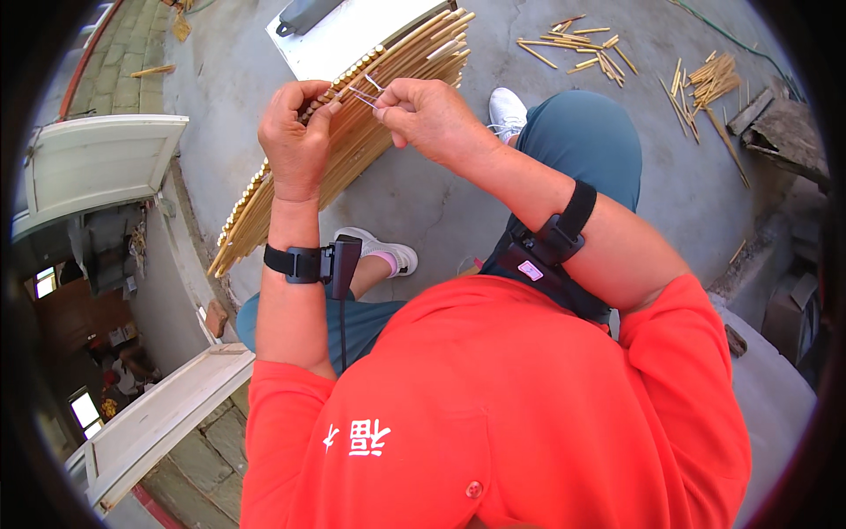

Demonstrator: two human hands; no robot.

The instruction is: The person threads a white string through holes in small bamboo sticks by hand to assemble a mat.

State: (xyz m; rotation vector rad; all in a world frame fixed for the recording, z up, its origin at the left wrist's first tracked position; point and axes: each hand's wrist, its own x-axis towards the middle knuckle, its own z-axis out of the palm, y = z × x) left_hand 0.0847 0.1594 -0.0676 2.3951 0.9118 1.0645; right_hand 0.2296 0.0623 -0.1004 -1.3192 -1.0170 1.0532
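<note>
A long row of thin, straw-coloured stalks [359, 152] stands side by side as a curved mat in front of me. Its cut ends form a beaded-looking edge. My left hand [298, 132] is closed at that edge, thumb and fingers pinching the stalks. Just to the right, my right hand [432, 115] has its fingers curled around a thin pale cord [363, 97]. The cord stretches from those fingers to the stalks near my left fingertips. Where it passes between the stalks is too small to make out.
Behind the mat lies a white board [352, 44] with a dark grey object [308, 14] on it. Loose stalks [577, 44] and a bundle [714, 78] lie on the concrete at far right, near a weathered wood block [784, 132] and green hose [736, 40]. A white door [106, 159] stands left.
</note>
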